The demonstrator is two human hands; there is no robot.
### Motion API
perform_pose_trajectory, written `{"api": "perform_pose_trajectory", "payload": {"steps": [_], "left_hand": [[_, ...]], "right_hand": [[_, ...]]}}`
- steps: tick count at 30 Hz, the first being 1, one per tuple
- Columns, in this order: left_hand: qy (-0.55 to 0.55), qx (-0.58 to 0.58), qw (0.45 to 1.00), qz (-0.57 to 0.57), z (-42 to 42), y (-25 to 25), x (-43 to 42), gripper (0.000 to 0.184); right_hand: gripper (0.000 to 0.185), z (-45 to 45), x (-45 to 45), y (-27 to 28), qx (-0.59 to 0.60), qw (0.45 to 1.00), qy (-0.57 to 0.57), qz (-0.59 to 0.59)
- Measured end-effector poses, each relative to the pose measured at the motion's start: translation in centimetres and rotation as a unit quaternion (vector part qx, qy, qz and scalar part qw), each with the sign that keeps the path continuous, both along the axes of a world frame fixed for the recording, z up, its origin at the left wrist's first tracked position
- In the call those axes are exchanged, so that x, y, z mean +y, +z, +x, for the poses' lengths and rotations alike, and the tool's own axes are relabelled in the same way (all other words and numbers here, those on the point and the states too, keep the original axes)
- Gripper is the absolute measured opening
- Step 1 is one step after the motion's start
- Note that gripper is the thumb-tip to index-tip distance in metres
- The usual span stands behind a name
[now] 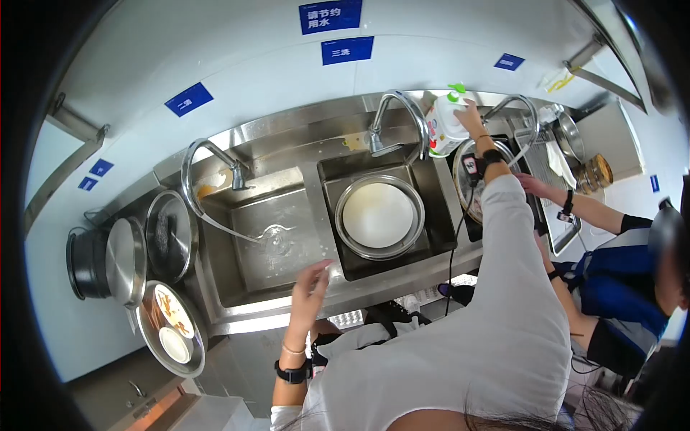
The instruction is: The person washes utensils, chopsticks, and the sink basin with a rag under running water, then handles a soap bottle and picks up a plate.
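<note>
My left hand (pixel 310 291) hovers over the front edge of the steel sink (pixel 215 276), fingers apart, holding nothing. At the back of the counter my right hand (pixel 471 118) grips a white detergent jug (pixel 445 126) with a green cap, which stands between the middle faucet (pixel 402 115) and the right faucet (pixel 528 108). In the middle basin lies a round metal pan (pixel 345 233) with a white round thing (pixel 377 215) inside. Water runs from the left faucet (pixel 190 172) into the left basin.
Left of the sink are metal pans (pixel 172 233), a dark pot (pixel 86 264) and a pan holding soiled dishes (pixel 175 345). At the right, a co-worker (pixel 618 287) reaches a hand (pixel 532 185) toward the right basin. A wire rack (pixel 564 226) stands beyond it.
</note>
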State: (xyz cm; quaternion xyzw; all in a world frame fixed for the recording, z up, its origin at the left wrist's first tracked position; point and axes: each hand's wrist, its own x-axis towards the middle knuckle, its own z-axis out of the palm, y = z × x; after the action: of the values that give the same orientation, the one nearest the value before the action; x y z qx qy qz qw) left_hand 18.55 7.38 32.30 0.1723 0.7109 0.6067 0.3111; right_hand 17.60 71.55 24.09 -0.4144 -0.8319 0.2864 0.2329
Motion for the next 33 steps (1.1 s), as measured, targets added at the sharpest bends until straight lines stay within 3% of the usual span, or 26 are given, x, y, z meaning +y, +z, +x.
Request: {"api": "perform_pose_trajectory", "payload": {"steps": [3, 4, 6, 8, 10, 11, 12, 14, 16, 19, 22, 23, 25, 27, 28, 30, 31, 33], "left_hand": [[-0.120, 0.059, 0.991, 0.026, 0.4, 4.6, 4.8, 0.022], [-0.160, 0.060, 0.984, 0.044, 0.7, 5.7, 6.1, 0.022], [-0.229, 0.150, 0.956, 0.108, 1.3, 7.4, 8.6, 0.025], [-0.279, 0.199, 0.930, 0.130, 2.0, 9.9, 10.5, 0.033], [-0.280, 0.220, 0.915, 0.189, 2.9, 10.8, 12.0, 0.039], [-0.298, 0.203, 0.911, 0.200, 3.3, 10.9, 12.4, 0.041], [-0.310, 0.224, 0.906, 0.180, 3.8, 10.3, 12.3, 0.043], [-0.330, 0.244, 0.892, 0.189, 5.1, 9.9, 10.5, 0.046], [-0.369, 0.230, 0.882, 0.182, 5.4, 9.2, 8.5, 0.039], [-0.442, 0.219, 0.856, 0.154, 5.0, 8.5, 4.6, 0.031], [-0.494, 0.100, 0.857, 0.110, 5.0, 8.7, 1.8, 0.029], [-0.527, -0.038, 0.848, 0.045, 4.7, 8.5, 1.0, 0.026], [-0.548, -0.024, 0.834, 0.060, 4.8, 10.4, -0.3, 0.030], [-0.556, -0.012, 0.829, 0.061, 4.6, 11.2, -0.3, 0.031], [-0.554, -0.007, 0.830, 0.064, 4.6, 11.8, -0.4, 0.031], [-0.553, 0.008, 0.831, 0.063, 4.6, 12.5, -1.0, 0.032], [-0.554, 0.017, 0.830, 0.058, 4.7, 13.0, -1.3, 0.031], [-0.553, 0.058, 0.829, 0.059, 4.8, 12.8, -1.4, 0.031]], "right_hand": [[0.084, 0.3, -4.0, 3.9, -0.092, 0.994, -0.057, 0.027], [0.086, 0.5, -5.1, 4.8, -0.128, 0.984, -0.091, 0.087], [0.074, 1.0, -7.6, 6.1, -0.131, 0.953, -0.226, 0.152], [0.052, 2.8, -13.0, 9.3, -0.063, 0.915, -0.282, 0.283], [0.037, 4.3, -15.8, 9.8, -0.052, 0.909, -0.270, 0.312], [0.027, 5.1, -18.5, 10.1, -0.082, 0.871, -0.286, 0.392], [0.021, 5.9, -21.9, 10.9, -0.011, 0.891, -0.242, 0.384], [0.024, 6.6, -26.7, 10.4, -0.118, 0.882, -0.225, 0.398], [0.026, 7.5, -30.7, 9.5, -0.188, 0.862, -0.132, 0.452], [0.030, 9.2, -35.6, 8.0, -0.192, 0.841, 0.001, 0.506], [0.024, 10.5, -39.0, 7.0, -0.143, 0.890, -0.103, 0.421], [0.031, 10.5, -40.2, 7.0, 0.004, 0.944, -0.270, 0.187], [0.032, 10.6, -40.3, 7.6, 0.142, 0.916, -0.365, -0.085], [0.032, 10.4, -35.5, 2.9, 0.277, 0.891, -0.300, -0.199], [0.031, 10.3, -36.1, 3.0, 0.365, 0.862, -0.250, -0.249], [0.025, 10.0, -39.0, 5.4, 0.466, 0.787, -0.261, -0.310], [0.018, 10.0, -39.9, 6.2, 0.487, 0.766, -0.255, -0.332], [0.023, 9.8, -40.6, 7.2, 0.466, 0.734, -0.258, -0.421]]}}
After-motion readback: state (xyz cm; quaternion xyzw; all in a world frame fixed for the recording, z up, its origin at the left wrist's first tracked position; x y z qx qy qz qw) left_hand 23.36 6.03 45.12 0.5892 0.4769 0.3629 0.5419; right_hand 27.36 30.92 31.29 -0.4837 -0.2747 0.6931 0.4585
